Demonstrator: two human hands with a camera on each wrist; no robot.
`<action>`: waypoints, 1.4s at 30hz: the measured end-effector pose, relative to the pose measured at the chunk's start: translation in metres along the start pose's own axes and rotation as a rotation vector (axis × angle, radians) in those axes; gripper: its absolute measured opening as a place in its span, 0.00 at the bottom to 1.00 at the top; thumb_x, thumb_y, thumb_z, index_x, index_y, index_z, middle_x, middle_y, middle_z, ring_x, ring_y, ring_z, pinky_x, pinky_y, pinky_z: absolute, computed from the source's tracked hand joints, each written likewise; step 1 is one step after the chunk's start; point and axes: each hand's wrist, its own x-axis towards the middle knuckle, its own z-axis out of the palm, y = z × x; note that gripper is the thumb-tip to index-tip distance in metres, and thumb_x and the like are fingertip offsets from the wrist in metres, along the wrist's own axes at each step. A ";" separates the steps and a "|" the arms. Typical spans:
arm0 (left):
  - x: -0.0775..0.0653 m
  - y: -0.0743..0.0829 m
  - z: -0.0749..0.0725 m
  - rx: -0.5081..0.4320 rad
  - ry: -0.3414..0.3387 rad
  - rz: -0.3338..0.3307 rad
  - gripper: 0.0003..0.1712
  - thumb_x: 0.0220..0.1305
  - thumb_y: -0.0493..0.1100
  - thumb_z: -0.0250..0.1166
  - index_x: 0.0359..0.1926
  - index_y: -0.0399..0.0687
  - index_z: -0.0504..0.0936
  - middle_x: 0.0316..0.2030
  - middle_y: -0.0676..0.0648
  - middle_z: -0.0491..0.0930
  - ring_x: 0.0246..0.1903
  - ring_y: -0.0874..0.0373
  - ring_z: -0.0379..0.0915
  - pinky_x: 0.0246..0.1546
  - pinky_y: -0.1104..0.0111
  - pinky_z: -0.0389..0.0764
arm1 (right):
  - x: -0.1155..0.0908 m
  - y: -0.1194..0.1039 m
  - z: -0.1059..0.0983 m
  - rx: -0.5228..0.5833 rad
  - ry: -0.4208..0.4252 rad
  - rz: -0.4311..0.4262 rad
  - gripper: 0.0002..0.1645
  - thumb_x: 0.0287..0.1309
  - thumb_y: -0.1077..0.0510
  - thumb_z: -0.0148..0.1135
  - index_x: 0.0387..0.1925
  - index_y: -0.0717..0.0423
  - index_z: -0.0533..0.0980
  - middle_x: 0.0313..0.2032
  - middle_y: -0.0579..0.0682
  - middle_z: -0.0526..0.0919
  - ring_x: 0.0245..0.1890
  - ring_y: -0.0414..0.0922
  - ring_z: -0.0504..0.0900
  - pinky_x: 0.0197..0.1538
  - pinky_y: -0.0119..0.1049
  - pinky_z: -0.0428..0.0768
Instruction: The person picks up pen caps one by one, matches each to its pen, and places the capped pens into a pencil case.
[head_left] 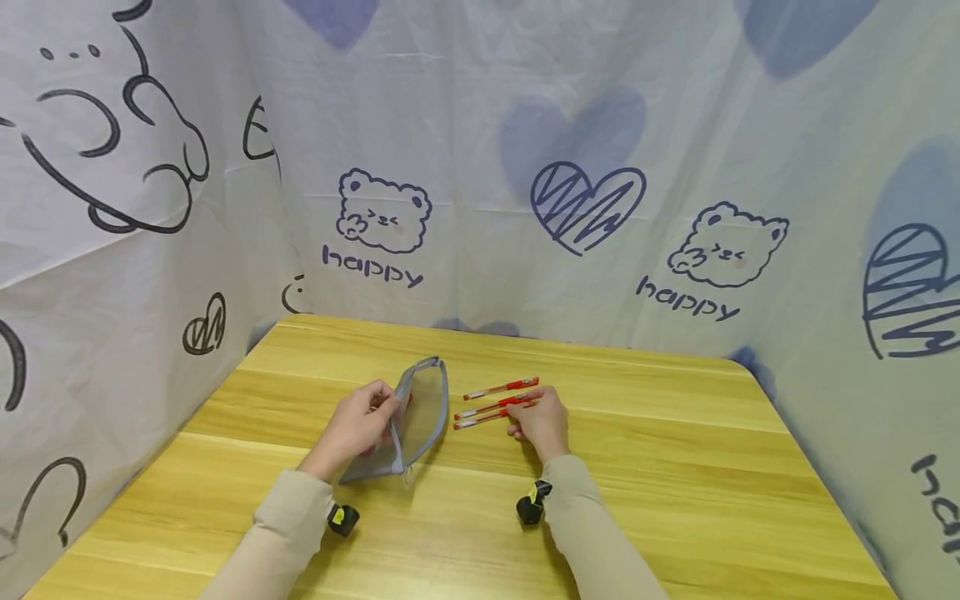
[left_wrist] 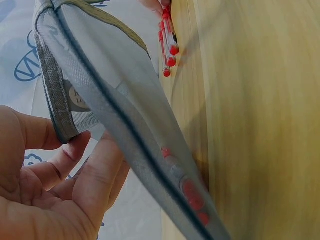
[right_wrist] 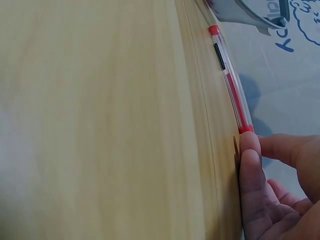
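Observation:
My left hand [head_left: 362,422] pinches the edge of a grey see-through zip pouch [head_left: 420,417], which stands with its mouth spread wide. In the left wrist view, its thumb and a finger grip the pouch's fabric rim [left_wrist: 62,110]. Something with red parts [left_wrist: 190,192] shows through the pouch's side. To the right of the pouch lie three red gel pens in a rough row. My right hand [head_left: 542,421] pinches the red end of the nearest pen [head_left: 480,419] between thumb and fingers. In the right wrist view, that pen [right_wrist: 232,80] has a clear barrel, and its other end points toward the pouch.
The farthest pen [head_left: 501,388] lies apart from the hand, while the middle pen [head_left: 487,408] runs close by the fingertips. All this is on a yellow wood-grain table [head_left: 675,483]. White cloth [head_left: 480,192] printed with hearts and bears hangs along its back and sides.

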 end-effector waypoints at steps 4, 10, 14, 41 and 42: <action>-0.001 0.000 0.000 0.004 0.001 -0.002 0.13 0.85 0.46 0.55 0.47 0.44 0.81 0.38 0.42 0.85 0.26 0.48 0.84 0.17 0.65 0.72 | 0.003 0.001 -0.007 0.003 -0.006 -0.001 0.29 0.63 0.66 0.74 0.60 0.67 0.69 0.30 0.60 0.89 0.14 0.38 0.83 0.20 0.29 0.81; -0.001 0.001 0.001 0.007 0.002 -0.012 0.13 0.85 0.47 0.54 0.46 0.45 0.81 0.40 0.42 0.85 0.27 0.49 0.84 0.17 0.66 0.72 | 0.008 0.004 -0.025 0.007 -0.006 0.011 0.31 0.63 0.66 0.74 0.63 0.66 0.68 0.31 0.59 0.88 0.16 0.39 0.85 0.21 0.29 0.82; 0.000 0.001 0.001 0.005 0.004 -0.006 0.12 0.85 0.46 0.55 0.46 0.45 0.80 0.42 0.41 0.86 0.27 0.49 0.85 0.18 0.66 0.73 | 0.015 0.009 -0.041 0.008 -0.003 0.011 0.34 0.64 0.65 0.73 0.66 0.67 0.67 0.36 0.60 0.88 0.18 0.38 0.86 0.23 0.29 0.83; -0.001 0.000 0.004 -0.031 0.018 -0.013 0.11 0.84 0.45 0.55 0.46 0.44 0.80 0.44 0.40 0.85 0.28 0.48 0.86 0.20 0.64 0.77 | 0.028 0.013 -0.061 -0.005 0.063 0.048 0.24 0.64 0.62 0.74 0.58 0.66 0.78 0.38 0.59 0.91 0.20 0.37 0.86 0.23 0.27 0.81; 0.000 0.000 0.003 -0.031 0.020 -0.012 0.11 0.84 0.45 0.55 0.47 0.44 0.80 0.44 0.40 0.85 0.28 0.48 0.86 0.20 0.63 0.78 | 0.028 0.013 -0.061 -0.002 0.063 0.046 0.24 0.65 0.62 0.74 0.59 0.66 0.78 0.38 0.59 0.91 0.20 0.37 0.86 0.23 0.27 0.81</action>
